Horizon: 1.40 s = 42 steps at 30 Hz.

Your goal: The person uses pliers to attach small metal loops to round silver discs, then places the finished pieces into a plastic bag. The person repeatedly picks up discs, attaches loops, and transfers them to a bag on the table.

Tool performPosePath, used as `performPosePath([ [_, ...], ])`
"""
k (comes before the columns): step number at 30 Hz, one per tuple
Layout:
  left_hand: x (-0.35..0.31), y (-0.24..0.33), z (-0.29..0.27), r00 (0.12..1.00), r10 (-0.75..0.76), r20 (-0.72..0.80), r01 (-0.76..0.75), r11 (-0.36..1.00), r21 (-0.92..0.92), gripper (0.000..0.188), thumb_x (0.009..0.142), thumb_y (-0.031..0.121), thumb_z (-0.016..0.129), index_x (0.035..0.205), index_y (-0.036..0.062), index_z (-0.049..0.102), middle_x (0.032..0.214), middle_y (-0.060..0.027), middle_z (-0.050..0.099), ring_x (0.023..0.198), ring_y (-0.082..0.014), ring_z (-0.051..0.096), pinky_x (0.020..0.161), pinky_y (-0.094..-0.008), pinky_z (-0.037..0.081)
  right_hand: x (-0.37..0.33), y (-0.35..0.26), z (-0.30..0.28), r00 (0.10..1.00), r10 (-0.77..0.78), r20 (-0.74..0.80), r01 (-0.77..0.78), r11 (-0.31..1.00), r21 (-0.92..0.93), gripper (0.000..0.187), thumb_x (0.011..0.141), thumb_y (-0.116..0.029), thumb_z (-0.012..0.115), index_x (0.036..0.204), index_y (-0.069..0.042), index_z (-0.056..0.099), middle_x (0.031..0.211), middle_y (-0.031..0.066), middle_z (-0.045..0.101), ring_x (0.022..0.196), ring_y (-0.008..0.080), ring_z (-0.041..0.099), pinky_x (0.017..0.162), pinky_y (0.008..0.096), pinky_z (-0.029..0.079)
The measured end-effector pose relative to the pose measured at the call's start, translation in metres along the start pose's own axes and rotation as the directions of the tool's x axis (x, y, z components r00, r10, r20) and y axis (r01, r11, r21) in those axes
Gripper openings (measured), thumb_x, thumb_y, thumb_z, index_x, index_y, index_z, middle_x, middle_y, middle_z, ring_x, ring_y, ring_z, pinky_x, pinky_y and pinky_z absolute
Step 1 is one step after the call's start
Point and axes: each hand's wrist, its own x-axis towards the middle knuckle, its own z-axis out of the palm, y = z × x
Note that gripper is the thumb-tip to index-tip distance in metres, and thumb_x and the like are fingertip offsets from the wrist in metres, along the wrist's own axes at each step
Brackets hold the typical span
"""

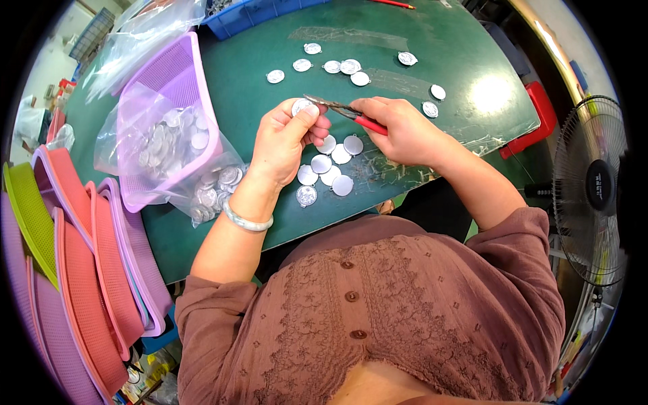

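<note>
My left hand (287, 138) pinches a round silver medallion (301, 106) between thumb and fingers above the green table. My right hand (398, 128) is wrapped round the red handles of a pair of pliers (371, 125). The dark jaws of the pliers reach left to the medallion's upper edge; whether they grip it I cannot tell. Just below my hands lies a loose group of similar medallions (321, 164), some with a plain face up. Farther off, more medallions (350, 67) are scattered, and two (430, 109) lie beyond my right hand.
At the left a purple basket (209, 115) holds a clear bag of medallions (162, 148), and another bagged heap (219, 189) spills beside it. A blue crate (256, 15) stands at the far edge. Stacked baskets (88, 283) fill the lower left; a fan (590, 189) stands right.
</note>
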Motion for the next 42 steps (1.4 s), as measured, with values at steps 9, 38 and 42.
performPosePath([
  [9, 0.002, -0.003, -0.001, 0.999, -0.026, 0.031, 0.027, 0.999, -0.033, 0.015, 0.086, 0.014, 0.052, 0.089, -0.0006, 0.056, 0.073, -0.0058, 0.059, 0.062, -0.0111, 0.055, 0.057, -0.0237, 0.046, 0.001, 0.004, -0.009, 0.987, 0.084, 0.139, -0.102, 0.987, 0.125, 0.029, 0.076, -0.008, 0.054, 0.104, -0.002, 0.053, 0.077, 0.0181, 0.059, 0.069, 0.0334, 0.056, 0.061, 0.0369, 0.044],
  [38, 0.0, 0.002, 0.001, 1.0, 0.021, -0.01, -0.02, 0.996, 0.092, 0.018, 0.088, 0.018, 0.051, 0.088, 0.0018, 0.057, 0.067, -0.0017, 0.055, 0.056, -0.0081, 0.049, 0.051, -0.0206, 0.04, 0.003, -0.004, -0.01, 0.993, 0.037, 0.11, -0.036, 0.999, -0.005, 0.025, 0.078, -0.011, 0.053, 0.1, 0.001, 0.052, 0.081, 0.0192, 0.057, 0.079, 0.0359, 0.055, 0.068, 0.0405, 0.044],
  [42, 0.001, 0.003, 0.0, 1.0, 0.021, -0.004, -0.021, 0.996, 0.087, 0.017, 0.088, 0.017, 0.05, 0.089, 0.0016, 0.057, 0.066, -0.0014, 0.055, 0.055, -0.0079, 0.048, 0.051, -0.0203, 0.04, 0.002, -0.004, -0.01, 0.99, 0.06, 0.128, -0.064, 0.997, 0.031, 0.026, 0.077, -0.011, 0.054, 0.101, 0.0, 0.052, 0.082, 0.0189, 0.057, 0.079, 0.0355, 0.055, 0.067, 0.0407, 0.044],
])
